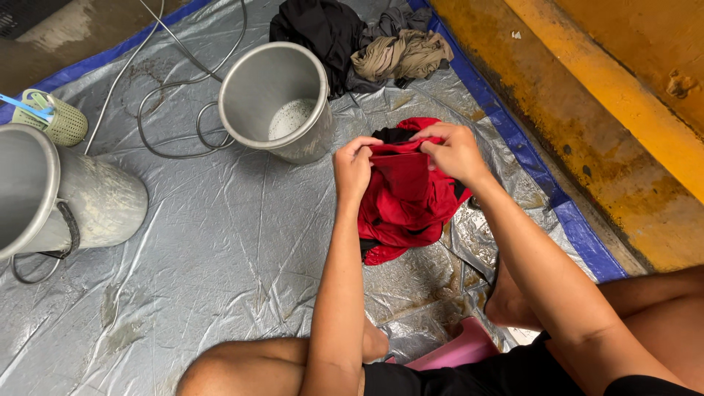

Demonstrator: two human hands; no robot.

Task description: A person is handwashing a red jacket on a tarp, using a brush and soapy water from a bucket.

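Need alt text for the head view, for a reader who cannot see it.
Both hands, left hand and right hand, pinch a red garment above a silver tarp. Behind stand two metal pots, a hose and a pile of dark clothes.

Down on the ground, a crinkled silver tarp point(220, 249) with a blue edge carries everything. On it stands a metal pot point(277, 99), something pale inside, perhaps suds. A second, larger metal pot point(66, 198) sits at the left. Grey hose point(176, 110) loops between them. A pile of dark and tan clothes point(367, 44) lies at the top, a red garment point(403, 202) nearer in.
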